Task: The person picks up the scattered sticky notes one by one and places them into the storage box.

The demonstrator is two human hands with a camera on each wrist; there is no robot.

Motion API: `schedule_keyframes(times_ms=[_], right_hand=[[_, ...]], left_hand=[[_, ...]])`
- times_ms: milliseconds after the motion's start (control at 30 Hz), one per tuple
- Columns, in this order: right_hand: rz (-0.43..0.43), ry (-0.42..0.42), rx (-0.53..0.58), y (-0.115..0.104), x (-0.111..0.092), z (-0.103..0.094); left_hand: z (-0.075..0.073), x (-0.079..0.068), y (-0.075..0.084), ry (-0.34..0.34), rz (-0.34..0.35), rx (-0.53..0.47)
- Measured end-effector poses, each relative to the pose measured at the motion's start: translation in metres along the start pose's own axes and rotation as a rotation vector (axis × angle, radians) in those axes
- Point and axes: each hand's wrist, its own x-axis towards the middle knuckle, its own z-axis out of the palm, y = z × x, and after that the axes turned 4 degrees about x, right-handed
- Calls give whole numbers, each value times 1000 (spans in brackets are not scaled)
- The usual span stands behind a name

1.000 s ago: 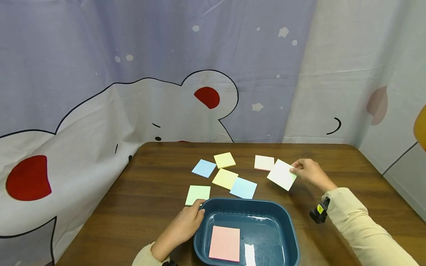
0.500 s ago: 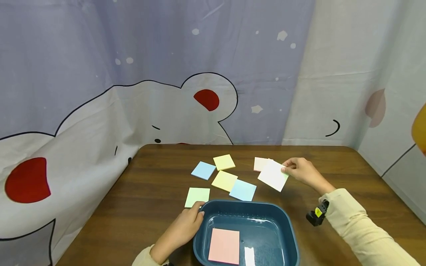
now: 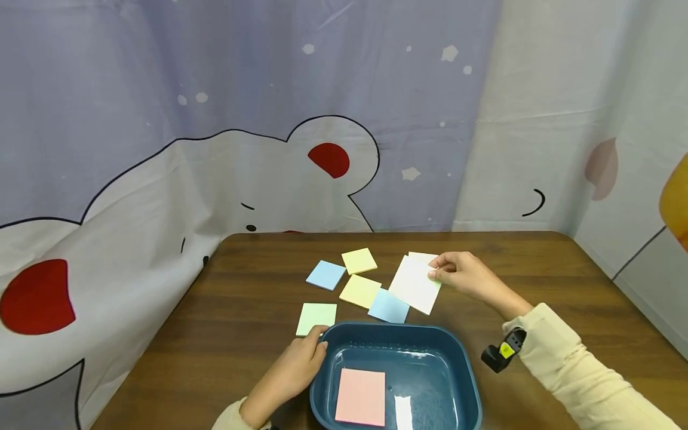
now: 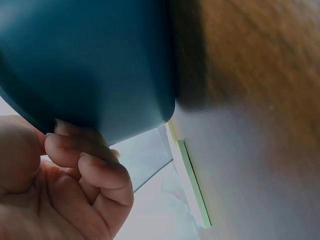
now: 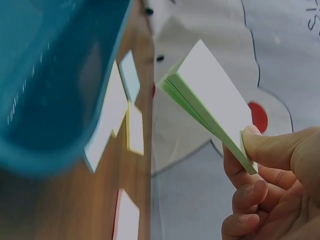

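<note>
The green-edged pad (image 5: 215, 100) hangs over the table (image 3: 215, 346), right of centre toward the far edge. We see the person's right hand (image 3: 464, 278) pinching it between thumb and fingers at 1 end, which, we judge, leaves the rest free. The left hand (image 3: 295, 361) grips the blue box (image 3: 392, 337) at its far left corner, presumably to steady it. The head view gives us mostly the pad's white face; the right wrist view reveals green sheets splaying into a wedge. Only from the head do we see the pink pad (image 3: 361, 397) inside the box; the left wrist adds fingers curled against the box's outer wall.
</note>
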Motion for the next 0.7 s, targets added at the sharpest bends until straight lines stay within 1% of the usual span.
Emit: schedule_keyframes(times_ms=[333, 433, 700], right_hand=[[-52, -149, 113, -24, -9, 37], [-58, -188, 148, -28, -12, 48], [-61, -279, 175, -35, -17, 68]], left_hand=[[2, 0, -2, 20, 8, 15], [2, 1, -2, 10, 11, 10], [1, 1, -2, 11, 7, -3]])
